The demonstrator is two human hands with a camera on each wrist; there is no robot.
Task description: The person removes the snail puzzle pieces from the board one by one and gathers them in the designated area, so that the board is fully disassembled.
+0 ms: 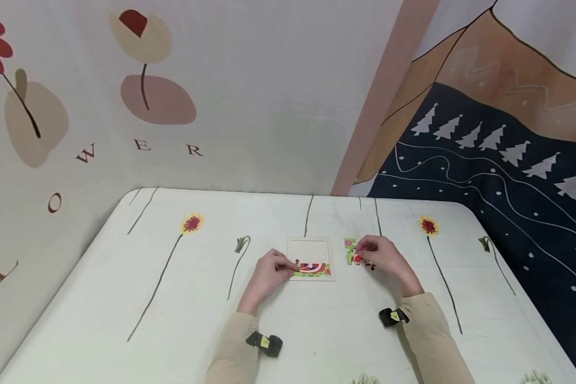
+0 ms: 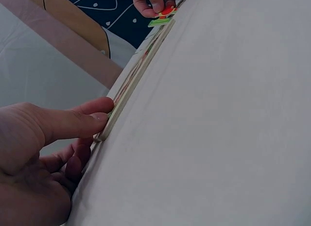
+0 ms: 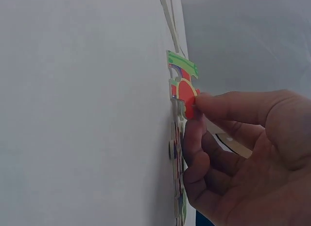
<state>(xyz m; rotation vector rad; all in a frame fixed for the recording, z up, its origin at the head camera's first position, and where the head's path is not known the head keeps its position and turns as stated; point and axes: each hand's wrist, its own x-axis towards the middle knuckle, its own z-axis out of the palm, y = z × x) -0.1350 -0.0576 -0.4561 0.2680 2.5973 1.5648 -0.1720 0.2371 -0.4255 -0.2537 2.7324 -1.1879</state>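
Observation:
A square wooden puzzle tray lies on the table, with colourful pieces along its near side and a pale bare area above them. My left hand holds the tray's near left corner, thumb and forefinger at its rim and over the pieces there. The other fingers curl beside the edge in the left wrist view. To the right, my right hand pinches a red and green puzzle piece between thumb and forefinger, tilted above the loose pieces. More loose pieces lie under and beside this hand, partly hidden.
A white cloth with printed flowers covers the table. Behind it hangs a pale printed curtain, and a dark cloth with trees hangs at the right. Black wrist cameras are strapped to both sleeves.

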